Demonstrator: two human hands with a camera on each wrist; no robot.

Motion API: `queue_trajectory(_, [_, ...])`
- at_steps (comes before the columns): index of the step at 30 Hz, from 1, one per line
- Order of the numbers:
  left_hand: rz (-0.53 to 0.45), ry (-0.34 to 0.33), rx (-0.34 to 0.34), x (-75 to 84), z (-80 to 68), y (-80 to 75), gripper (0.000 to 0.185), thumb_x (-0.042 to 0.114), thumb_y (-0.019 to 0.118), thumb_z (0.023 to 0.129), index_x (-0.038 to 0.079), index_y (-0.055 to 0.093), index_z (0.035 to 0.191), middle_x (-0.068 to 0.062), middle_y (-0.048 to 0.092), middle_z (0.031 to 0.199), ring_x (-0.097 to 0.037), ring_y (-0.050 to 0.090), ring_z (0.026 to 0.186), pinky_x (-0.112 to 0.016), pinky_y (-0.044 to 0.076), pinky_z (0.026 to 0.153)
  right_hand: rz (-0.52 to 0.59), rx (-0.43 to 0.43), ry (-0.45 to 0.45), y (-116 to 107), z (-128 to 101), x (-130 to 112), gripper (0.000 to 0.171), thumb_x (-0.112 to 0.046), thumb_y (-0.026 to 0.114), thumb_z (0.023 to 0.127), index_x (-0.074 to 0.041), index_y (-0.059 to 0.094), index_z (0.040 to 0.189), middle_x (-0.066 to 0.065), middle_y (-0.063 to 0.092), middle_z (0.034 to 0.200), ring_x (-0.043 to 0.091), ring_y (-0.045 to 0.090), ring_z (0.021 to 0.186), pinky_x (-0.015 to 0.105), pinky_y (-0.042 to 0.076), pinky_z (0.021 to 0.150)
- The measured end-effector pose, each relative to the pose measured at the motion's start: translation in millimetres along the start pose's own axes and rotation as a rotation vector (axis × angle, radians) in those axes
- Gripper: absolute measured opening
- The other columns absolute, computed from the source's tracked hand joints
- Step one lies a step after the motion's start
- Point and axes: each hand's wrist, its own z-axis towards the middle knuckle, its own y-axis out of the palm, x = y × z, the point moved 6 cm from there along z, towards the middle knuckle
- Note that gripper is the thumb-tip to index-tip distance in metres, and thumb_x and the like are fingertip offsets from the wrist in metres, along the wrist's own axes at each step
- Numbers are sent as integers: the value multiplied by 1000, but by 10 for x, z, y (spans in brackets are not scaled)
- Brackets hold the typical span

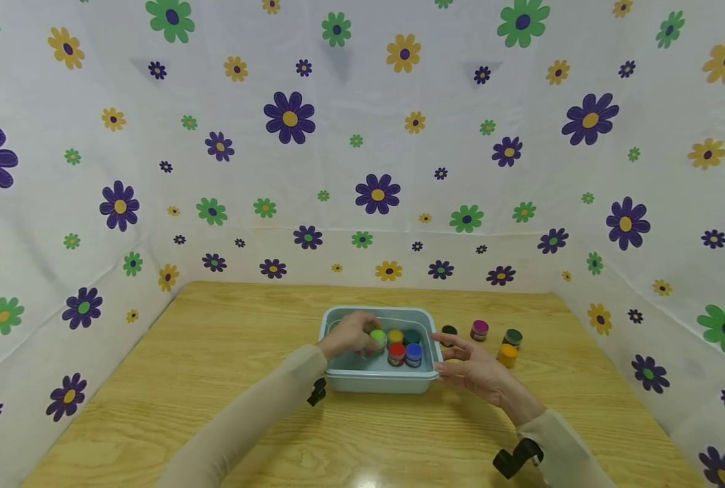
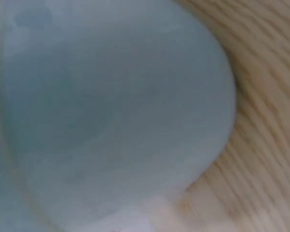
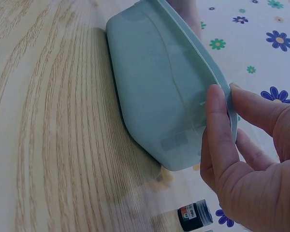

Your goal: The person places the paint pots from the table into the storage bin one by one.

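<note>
A light blue plastic bin (image 1: 377,383) stands in the middle of the wooden table. My left hand (image 1: 368,337) reaches into it and grips a lime-green-lidded paint jar (image 1: 378,337). Beside that jar in the bin stand a yellow jar (image 1: 395,335), a dark teal jar (image 1: 411,336), a red jar (image 1: 396,352) and a blue jar (image 1: 414,354). My right hand (image 3: 228,104) pinches the bin's right rim between thumb and forefinger. The left wrist view shows only the blurred bin wall (image 2: 111,111) and wood.
Right of the bin stand a black jar (image 1: 449,331), a magenta jar (image 1: 480,329), a dark green jar (image 1: 512,337) and an orange jar (image 1: 507,354). Flower-printed cloth walls close in the table (image 1: 216,352) on three sides.
</note>
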Motion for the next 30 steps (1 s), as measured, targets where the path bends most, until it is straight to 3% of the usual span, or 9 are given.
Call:
queue_trajectory(6, [55, -5, 46, -22, 32, -4, 33, 2, 72, 74, 1, 60, 105, -7, 62, 81, -25, 63, 65, -36, 53, 55, 10, 14, 0, -1, -8, -15, 69, 0, 64, 81, -9, 30, 141, 25, 39, 114, 23, 57, 88, 47, 41, 89])
queue_trajectory(23, [21, -19, 89, -41, 36, -19, 35, -1, 70, 76, -4, 60, 109, -12, 64, 85, -27, 65, 70, -33, 55, 59, 1, -1, -6, 4, -10, -23, 69, -1, 64, 82, -7, 28, 141, 27, 37, 116, 23, 59, 87, 44, 45, 87])
queue_trajectory(30, [-76, -40, 89, -68, 28, -47, 32, -5, 69, 75, -7, 59, 105, -13, 64, 81, -30, 65, 70, -34, 55, 60, 1, 12, 7, 3, -6, -9, 69, 0, 64, 82, -8, 29, 141, 24, 38, 115, 24, 58, 87, 44, 45, 87])
